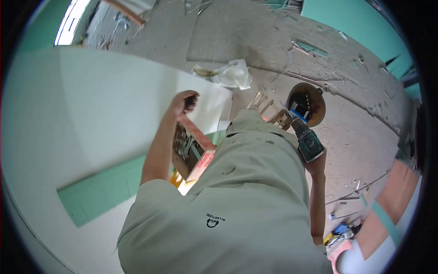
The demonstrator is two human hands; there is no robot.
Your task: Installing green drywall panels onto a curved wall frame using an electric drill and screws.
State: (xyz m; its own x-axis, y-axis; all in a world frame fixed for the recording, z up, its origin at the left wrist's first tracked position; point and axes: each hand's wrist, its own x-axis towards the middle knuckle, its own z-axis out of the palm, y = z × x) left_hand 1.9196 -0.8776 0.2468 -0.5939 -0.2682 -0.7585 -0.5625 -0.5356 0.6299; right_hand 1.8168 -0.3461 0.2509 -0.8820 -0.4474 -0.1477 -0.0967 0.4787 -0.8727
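Observation:
At upper left of centre, my left hand is curled round a small dark object that I cannot make out, just above an open box of metal hardware with a pink-marked rim. My right hand grips a green-and-black cordless drill at the right of my body, its front pointing up and away. Beyond the drill are a wooden stepped frame, possibly a ladder, and a round bucket with dark items inside.
A white panel fills the left, with a green board near it. The dusty floor holds debris and crumpled plastic. More green boards lie upper right; scattered tools and a brown board are lower right.

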